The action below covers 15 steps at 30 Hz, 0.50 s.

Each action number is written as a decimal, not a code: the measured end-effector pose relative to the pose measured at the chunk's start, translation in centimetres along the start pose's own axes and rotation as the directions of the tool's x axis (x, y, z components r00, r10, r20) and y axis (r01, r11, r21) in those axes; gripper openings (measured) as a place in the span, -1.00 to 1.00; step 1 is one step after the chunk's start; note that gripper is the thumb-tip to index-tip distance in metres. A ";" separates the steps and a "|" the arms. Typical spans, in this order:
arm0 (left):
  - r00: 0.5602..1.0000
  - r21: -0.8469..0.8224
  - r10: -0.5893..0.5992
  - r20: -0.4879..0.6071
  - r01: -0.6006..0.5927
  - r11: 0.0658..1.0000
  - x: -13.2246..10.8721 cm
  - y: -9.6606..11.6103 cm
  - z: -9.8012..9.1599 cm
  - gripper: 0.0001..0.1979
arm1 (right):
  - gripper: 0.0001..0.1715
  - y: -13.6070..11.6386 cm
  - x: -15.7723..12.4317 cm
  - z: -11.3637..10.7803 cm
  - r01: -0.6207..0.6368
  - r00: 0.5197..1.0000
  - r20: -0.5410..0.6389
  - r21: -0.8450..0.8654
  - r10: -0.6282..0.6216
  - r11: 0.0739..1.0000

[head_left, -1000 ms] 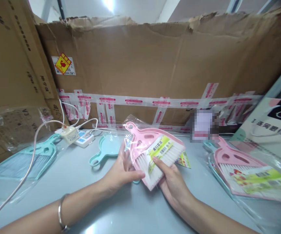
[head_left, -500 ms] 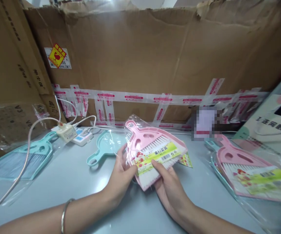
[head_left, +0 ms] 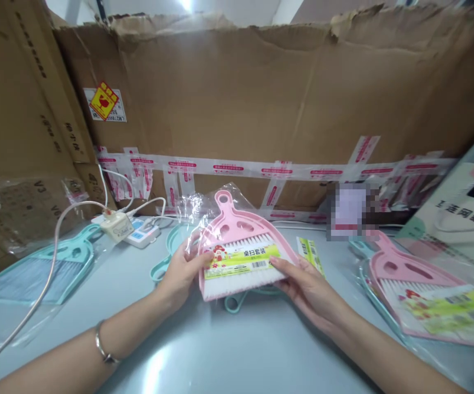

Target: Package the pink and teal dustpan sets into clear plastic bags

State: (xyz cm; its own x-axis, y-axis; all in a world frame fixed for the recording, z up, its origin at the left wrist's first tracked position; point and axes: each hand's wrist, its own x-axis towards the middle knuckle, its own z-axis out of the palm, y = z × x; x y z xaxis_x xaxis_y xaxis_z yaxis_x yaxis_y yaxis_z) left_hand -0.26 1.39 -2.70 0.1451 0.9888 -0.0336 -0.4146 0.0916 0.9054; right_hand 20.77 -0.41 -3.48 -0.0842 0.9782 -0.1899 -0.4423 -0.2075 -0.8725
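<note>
Between both hands is a pink dustpan and brush set [head_left: 241, 232] in a clear plastic bag, handle pointing up, with a green and white label [head_left: 241, 261] across the white bristles. My left hand [head_left: 185, 268] grips its left edge, thumb over the front. On the right edge, my right hand [head_left: 302, 279] pinches the lower corner, thumb on the label. Behind and under the set, partly hidden, lie mint green dustpan pieces; one handle [head_left: 161, 269] shows at the left and a loop [head_left: 233, 302] below. A loose green label [head_left: 311, 254] lies just behind my right hand.
A bagged mint set [head_left: 52, 268] lies at the left beneath a cable [head_left: 54, 246]. Bagged pink and mint sets [head_left: 417, 273] are at the right. A power strip with an adapter [head_left: 116, 225] stands by the large cardboard box [head_left: 229, 98] along the back.
The pink set has turned more upright and level, its label now facing me squarely. My left hand shifted left and up; my right hand moved right to the corner.
</note>
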 end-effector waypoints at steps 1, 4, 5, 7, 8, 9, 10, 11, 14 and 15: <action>0.999 0.007 -0.009 0.034 0.008 1.000 0.2 0.2 -0.2 -0.32 | -0.55 -0.1 0.0 -0.2 -0.016 1.000 0.015 -0.021 0.016 1.000; 0.993 0.009 -0.054 0.103 0.054 0.999 0.4 0.5 -0.5 -0.35 | -0.58 0.3 -0.2 -0.2 -0.047 0.998 0.027 -0.041 0.049 0.998; 0.989 0.009 -0.079 0.121 0.078 0.997 0.4 0.4 -0.5 -0.36 | -0.59 0.5 -0.3 0.0 -0.047 0.999 0.025 -0.035 0.048 0.998; 0.982 0.017 -0.128 0.140 0.127 0.992 0.2 -0.1 -0.4 -0.38 | -0.58 0.8 -0.4 0.3 -0.033 0.999 0.002 -0.012 0.033 0.999; 0.979 0.023 -0.149 0.140 0.147 0.989 0.1 -0.3 -0.3 -0.38 | -0.57 1.0 -0.5 0.4 -0.026 1.000 -0.017 0.000 0.026 1.000; 0.977 0.029 -0.164 0.133 0.161 0.986 -0.1 -0.6 -0.2 -0.38 | -0.56 1.1 -0.5 0.5 -0.020 0.999 -0.034 0.007 0.020 1.000; 0.978 0.032 -0.170 0.119 0.167 0.985 -0.3 -0.9 0.0 -0.38 | -0.55 1.1 -0.5 0.6 -0.019 0.999 -0.046 0.006 0.019 1.000; 0.981 0.033 -0.170 0.099 0.167 0.985 -0.4 -1.1 0.1 -0.37 | -0.54 1.1 -0.5 0.6 -0.025 0.998 -0.052 -0.009 0.024 1.000; 0.980 0.025 -0.191 0.048 0.190 0.982 -0.6 -1.3 0.1 -0.37 | -0.51 1.1 -0.3 0.2 -0.011 0.999 -0.040 -0.164 0.005 0.986; 0.978 0.019 -0.204 0.040 0.203 0.979 -0.5 -1.2 0.0 -0.37 | -0.50 1.1 -0.2 0.0 0.021 0.998 -0.047 -0.225 -0.033 0.974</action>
State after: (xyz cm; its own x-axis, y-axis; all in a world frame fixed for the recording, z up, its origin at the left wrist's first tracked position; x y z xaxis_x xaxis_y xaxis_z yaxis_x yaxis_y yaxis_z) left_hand 0.18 0.77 -3.77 0.2626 0.9438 -0.2006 -0.3597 0.2887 0.8873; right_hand 20.29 -0.79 -4.38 -0.0278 0.9829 -0.1821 -0.2320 -0.1836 -0.9552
